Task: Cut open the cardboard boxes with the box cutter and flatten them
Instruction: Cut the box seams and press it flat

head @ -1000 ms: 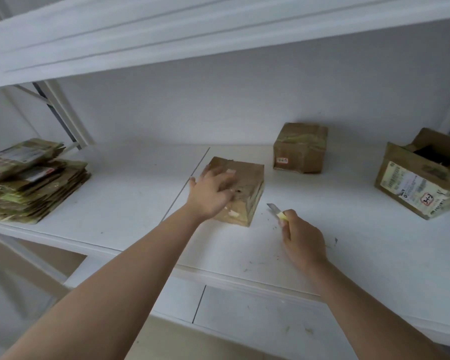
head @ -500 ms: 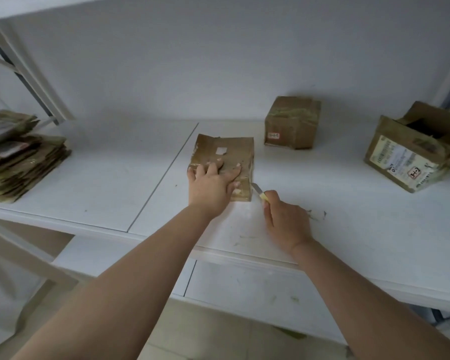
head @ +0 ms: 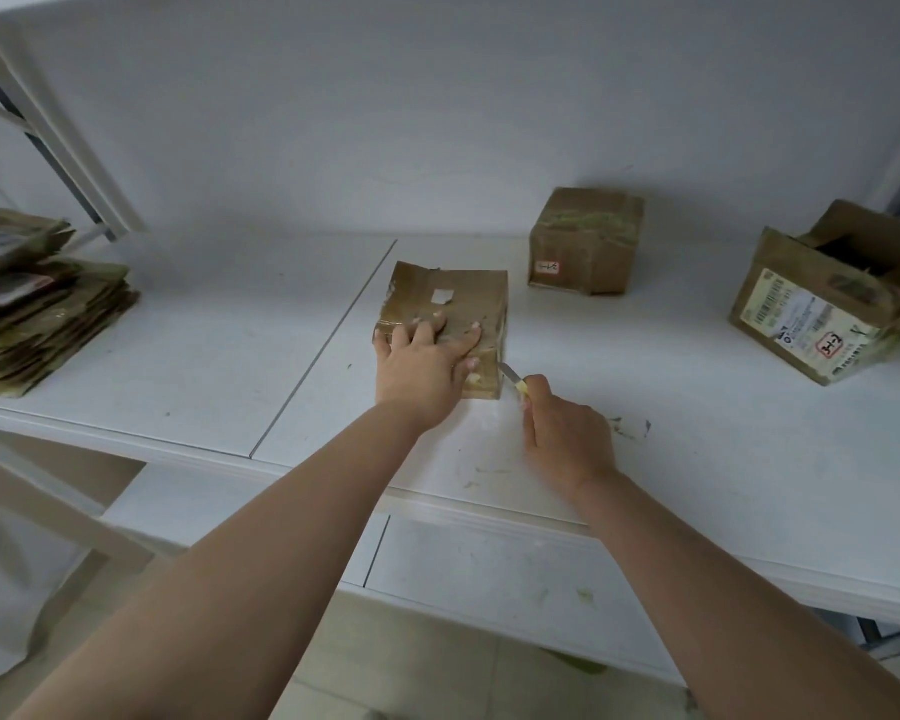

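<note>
Box (head: 463, 298) under left grip (head: 422, 371)

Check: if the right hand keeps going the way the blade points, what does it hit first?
The right hand aims the box cutter up-left at the right side of the box under the left hand. Tip looks at or nearly touching it; depth unclear.

Under my left hand (head: 423, 367) the box (head: 453, 309) is brown cardboard, creased, with glossy tape across it. The cutter (head: 513, 379) in my right hand (head: 567, 439) has a shiny metal blade and yellow plastic body. The shelf (head: 230, 350) is matt white, scuffed.
</note>
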Available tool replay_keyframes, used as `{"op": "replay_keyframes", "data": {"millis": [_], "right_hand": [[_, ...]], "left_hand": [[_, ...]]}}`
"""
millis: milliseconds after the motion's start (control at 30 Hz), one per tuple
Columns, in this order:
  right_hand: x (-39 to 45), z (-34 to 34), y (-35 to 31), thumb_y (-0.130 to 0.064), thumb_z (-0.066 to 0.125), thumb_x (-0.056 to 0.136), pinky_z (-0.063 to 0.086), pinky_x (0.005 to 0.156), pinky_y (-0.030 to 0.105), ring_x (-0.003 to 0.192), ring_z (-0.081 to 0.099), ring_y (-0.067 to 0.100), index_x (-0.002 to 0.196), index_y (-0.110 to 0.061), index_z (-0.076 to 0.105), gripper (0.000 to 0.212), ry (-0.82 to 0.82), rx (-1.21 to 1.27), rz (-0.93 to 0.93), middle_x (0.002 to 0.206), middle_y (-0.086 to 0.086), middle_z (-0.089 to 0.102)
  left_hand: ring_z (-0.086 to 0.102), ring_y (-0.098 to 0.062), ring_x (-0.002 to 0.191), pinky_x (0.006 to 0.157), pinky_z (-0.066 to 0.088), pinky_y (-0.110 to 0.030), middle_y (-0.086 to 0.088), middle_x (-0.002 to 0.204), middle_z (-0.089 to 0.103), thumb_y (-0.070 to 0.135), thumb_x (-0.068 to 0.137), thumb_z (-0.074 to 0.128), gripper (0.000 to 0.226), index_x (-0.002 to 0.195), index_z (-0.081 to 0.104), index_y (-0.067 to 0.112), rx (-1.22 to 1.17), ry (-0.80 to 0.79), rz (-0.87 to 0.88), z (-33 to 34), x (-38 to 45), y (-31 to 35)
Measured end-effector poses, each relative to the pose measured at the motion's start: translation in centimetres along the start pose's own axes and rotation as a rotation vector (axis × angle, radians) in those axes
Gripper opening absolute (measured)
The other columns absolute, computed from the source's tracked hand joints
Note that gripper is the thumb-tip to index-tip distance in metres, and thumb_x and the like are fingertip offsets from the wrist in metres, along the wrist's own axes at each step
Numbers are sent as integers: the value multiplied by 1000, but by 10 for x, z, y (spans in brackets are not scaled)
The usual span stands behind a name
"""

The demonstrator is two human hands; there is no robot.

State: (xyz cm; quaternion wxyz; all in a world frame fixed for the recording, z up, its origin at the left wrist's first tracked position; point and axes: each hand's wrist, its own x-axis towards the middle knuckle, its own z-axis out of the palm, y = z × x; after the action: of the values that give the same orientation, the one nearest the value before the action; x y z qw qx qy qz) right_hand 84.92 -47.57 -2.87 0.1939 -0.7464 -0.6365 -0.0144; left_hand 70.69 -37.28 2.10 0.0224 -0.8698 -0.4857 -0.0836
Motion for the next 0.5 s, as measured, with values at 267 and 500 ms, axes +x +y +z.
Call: {"op": "replay_keyframes", "data": {"millis": [267, 500], "right_hand": [[-1, -2, -2, -17, 33, 97, 35, 56, 29, 72, 63, 31, 116, -13, 42, 21, -73, -113, 13, 84, 5, 67], [-5, -7, -1, -20, 33, 97, 36, 59, 31, 79, 64, 31, 117, -14, 44, 23, -91, -66, 32, 90, 7, 68]], "left_hand": [[27, -30, 135, 114, 13, -49, 1, 152, 31, 54, 93, 39, 47, 140, 36, 49, -95, 0, 26, 0, 2, -7], [36, -32, 127, 112, 12, -53, 0, 138, 45, 80, 78, 40, 64, 124, 57, 40, -123, 22, -175, -8, 5, 21]]}}
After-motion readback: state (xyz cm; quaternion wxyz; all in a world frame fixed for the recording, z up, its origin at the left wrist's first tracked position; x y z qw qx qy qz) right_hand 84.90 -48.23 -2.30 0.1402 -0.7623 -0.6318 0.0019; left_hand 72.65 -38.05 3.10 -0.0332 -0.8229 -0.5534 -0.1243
